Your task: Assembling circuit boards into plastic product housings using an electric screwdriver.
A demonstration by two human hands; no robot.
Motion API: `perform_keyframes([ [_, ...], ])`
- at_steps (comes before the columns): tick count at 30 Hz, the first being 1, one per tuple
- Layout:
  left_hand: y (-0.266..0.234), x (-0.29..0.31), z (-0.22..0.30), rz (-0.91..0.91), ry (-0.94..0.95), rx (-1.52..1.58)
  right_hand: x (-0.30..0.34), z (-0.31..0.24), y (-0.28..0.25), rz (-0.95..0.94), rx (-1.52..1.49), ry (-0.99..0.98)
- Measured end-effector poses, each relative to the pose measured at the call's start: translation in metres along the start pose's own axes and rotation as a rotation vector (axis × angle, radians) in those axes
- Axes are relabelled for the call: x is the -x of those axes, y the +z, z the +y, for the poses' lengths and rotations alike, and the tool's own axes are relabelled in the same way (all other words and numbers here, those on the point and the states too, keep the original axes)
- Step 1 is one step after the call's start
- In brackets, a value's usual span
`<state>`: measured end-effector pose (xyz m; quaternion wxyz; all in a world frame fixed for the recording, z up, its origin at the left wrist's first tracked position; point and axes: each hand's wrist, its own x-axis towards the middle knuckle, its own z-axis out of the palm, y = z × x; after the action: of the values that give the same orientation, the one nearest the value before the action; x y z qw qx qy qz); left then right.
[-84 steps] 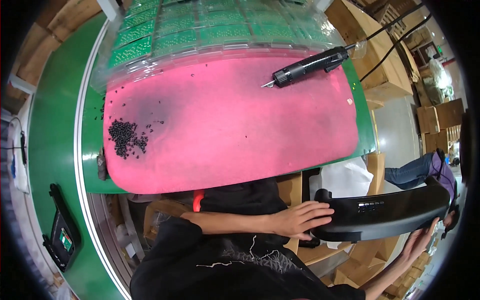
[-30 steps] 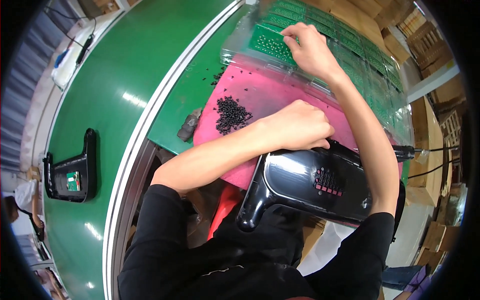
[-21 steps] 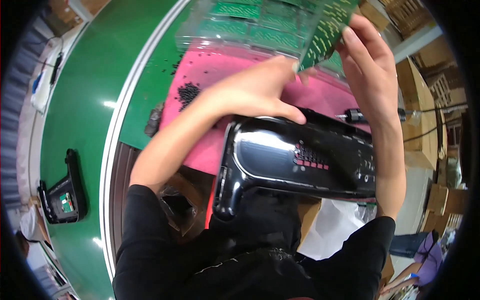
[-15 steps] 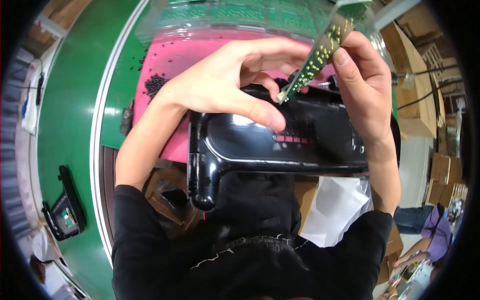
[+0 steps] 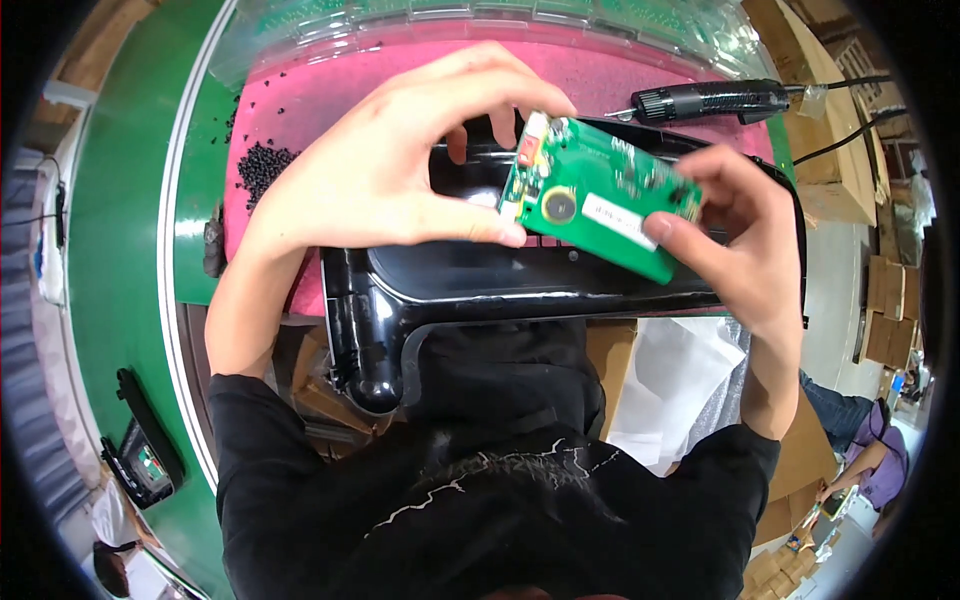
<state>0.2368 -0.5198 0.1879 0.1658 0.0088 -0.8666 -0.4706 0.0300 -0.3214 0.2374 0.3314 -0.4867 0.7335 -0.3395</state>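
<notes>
Between my hands a green circuit board (image 5: 610,190) is held tilted, its component side up, with a round black part and a white label on it. My right hand (image 5: 735,225) grips its right end between thumb and fingers. At the other end my left hand (image 5: 400,160) brackets the short edge, thumb tip at the near corner and a fingertip at the far one. Beneath the board lies a glossy black plastic housing (image 5: 460,275), partly hidden by the board and hands. It rests over the near edge of a pink mat (image 5: 300,100).
A black electric screwdriver (image 5: 710,100) lies on the mat at the far right. Small black screws (image 5: 262,170) are heaped at the left. Clear trays (image 5: 480,30) with green boards stand behind. Another black housing (image 5: 145,455) sits on the green table at left. A person (image 5: 870,455) is at lower right.
The circuit board has come down from an upright, edge-on pose and turned its component side up. My left thumb and finger have closed on its left end. The screwdriver has come into clear view.
</notes>
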Motion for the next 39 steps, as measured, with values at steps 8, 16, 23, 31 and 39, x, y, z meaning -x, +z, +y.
perform_keyframes([
  [8,0.013,0.013,-0.001,-0.184,0.038,-0.049,0.025,0.002,0.011,-0.176,-0.187,0.251],
  [16,0.009,0.013,-0.004,-0.221,-0.068,-0.206,0.024,0.033,0.019,-0.104,-0.045,-0.048],
  [23,0.012,0.017,-0.005,-0.158,-0.172,-0.340,-0.003,0.046,0.024,-0.020,0.223,-0.290],
  [31,0.016,0.019,0.000,-0.181,-0.192,-0.485,-0.004,0.043,0.031,-0.002,0.358,-0.283],
  [39,0.016,0.022,-0.004,-0.142,-0.140,-0.499,-0.004,0.042,0.036,-0.001,0.375,-0.269],
])
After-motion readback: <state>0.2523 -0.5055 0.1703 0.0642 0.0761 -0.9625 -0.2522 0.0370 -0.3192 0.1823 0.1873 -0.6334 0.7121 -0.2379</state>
